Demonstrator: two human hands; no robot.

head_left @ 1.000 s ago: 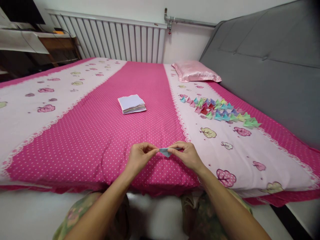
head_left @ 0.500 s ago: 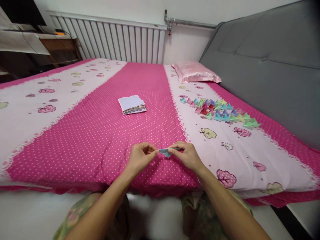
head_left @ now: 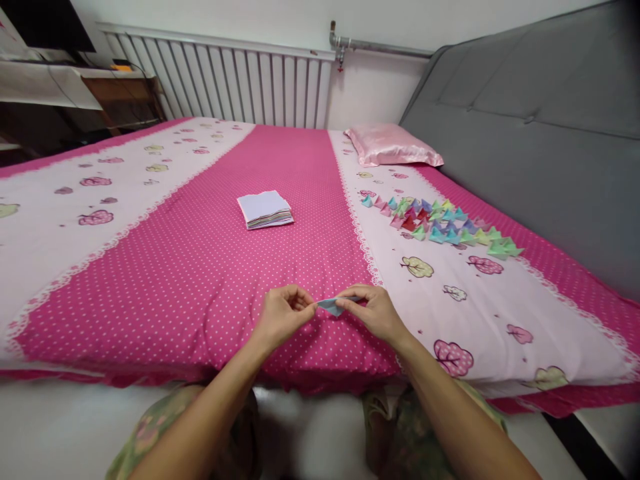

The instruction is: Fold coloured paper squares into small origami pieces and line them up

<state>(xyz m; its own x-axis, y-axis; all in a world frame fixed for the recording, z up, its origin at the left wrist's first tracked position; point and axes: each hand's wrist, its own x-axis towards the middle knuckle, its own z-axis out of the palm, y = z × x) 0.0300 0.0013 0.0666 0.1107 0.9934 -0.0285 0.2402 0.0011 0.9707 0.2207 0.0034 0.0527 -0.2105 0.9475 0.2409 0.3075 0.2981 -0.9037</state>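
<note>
Left fingertips have dipped slightly since the first frame, and the near-left tip of the blue folded paper (head_left: 331, 307) has dropped with them, so its top edge now slopes down toward the left hand (head_left: 284, 317); a second ago that edge ran nearly level. Two hands are at work on this one piece. The left hand pinches its left tip between thumb and finger, while the right hand (head_left: 375, 310) grips the other end, thumb on the near face and fingers behind. The paper sits between the two hands, above the near edge of the bed (head_left: 225, 280).

One stack of paper sheets (head_left: 265, 208), pale lilac on top, lies ahead of the left hand, well apart from it; its sheets are too thin to count. Ahead and to the right of the right hand stands one cluster of folded paper pieces (head_left: 453, 236), roughly thirty, overlapping too much for an exact count; two or so are deep red, the others pastel. Beyond them, farther from the right hand, lies one pink pillow (head_left: 393, 145). Stack, cluster and pillow keep their places on the bed.
</note>
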